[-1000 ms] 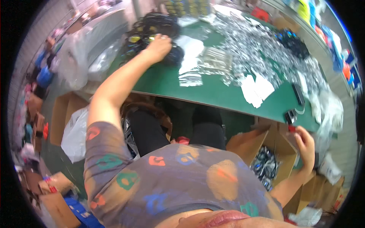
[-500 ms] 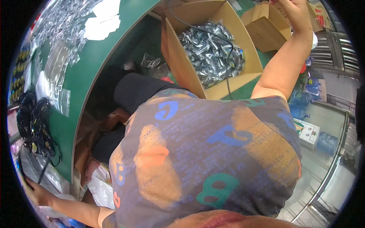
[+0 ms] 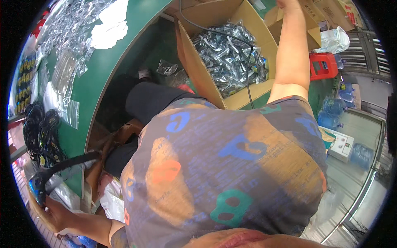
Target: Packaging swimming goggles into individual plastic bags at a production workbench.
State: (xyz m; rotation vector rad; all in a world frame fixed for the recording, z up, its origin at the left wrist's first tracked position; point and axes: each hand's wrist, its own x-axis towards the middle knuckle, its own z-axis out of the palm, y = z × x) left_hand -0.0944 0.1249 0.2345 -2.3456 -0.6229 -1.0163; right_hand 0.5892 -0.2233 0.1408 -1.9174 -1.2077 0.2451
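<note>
At the lower left, my left hand [image 3: 53,213] is closed around a headlamp [image 3: 38,187] with a shiny blue front and a black strap. The strap sticks out rightward, past the table's edge. Beside it on the table lies a bundle of black straps [image 3: 43,134]. My right arm stretches up past a large open cardboard box [image 3: 215,62] holding many small clear-bagged items [image 3: 231,60]. At the picture's top edge, my right hand [image 3: 287,4] is cut off and its fingers are mostly hidden.
Clear plastic bags [image 3: 66,78] and white papers [image 3: 109,35] cover parts of the green table [image 3: 103,62]. A black cable [image 3: 249,66] hangs across the box. On the right are a red device [image 3: 324,66], a white bag [image 3: 334,40] and water bottles [image 3: 331,111].
My left hand has come inward from the left rim, bringing the headlamp into view. My right hand has moved left along the top edge, uncovering the red device and white bag.
</note>
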